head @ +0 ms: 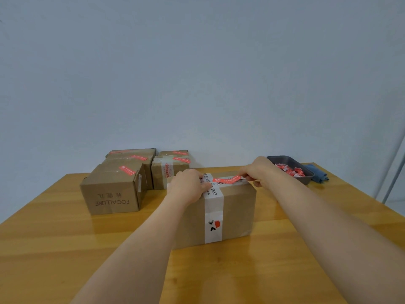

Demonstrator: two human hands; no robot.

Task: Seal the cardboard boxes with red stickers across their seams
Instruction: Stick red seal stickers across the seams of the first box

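Note:
A cardboard box [236,207] with a white tape band stands in front of me on the wooden table. A red sticker [226,179] lies across its top. My right hand [258,170] pinches the sticker's right end. My left hand [188,185] rests on the box's top left edge, fingers pressed down near the sticker's left end.
Several cardboard boxes [114,189] with red stickers on top stand grouped at the back left. A dark tray [306,178] of red sticker pieces sits at the back right, with a blue cloth [318,174] beside it. The wooden table [65,249] ends at a pale wall.

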